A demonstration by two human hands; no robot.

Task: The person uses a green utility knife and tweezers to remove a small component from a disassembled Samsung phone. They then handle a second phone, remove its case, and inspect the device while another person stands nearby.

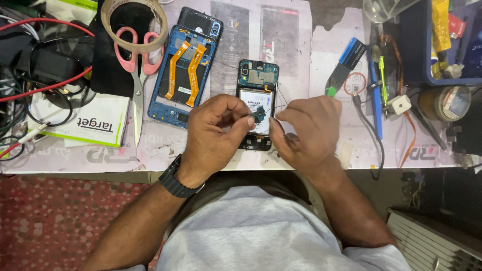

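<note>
An opened phone (258,83) lies back-up in the middle of the table, its battery and upper circuit board showing. My left hand (213,133) hovers over its lower left, fingers pinched on a small dark circuit part (259,115). My right hand (306,133) sits over the phone's lower right, thumb and forefinger pinched on something thin; thin wires (280,100) run up from that spot. The phone's bottom end is partly hidden by both hands. A black watch (176,181) is on my left wrist.
A blue phone frame (182,75) with two orange flex cables lies left of the phone. Pink-handled scissors (136,65) and a tape roll (133,22) lie further left, beside tangled cables (45,75). Tools, a blue stick (351,52) and a blue bin (442,45) stand right.
</note>
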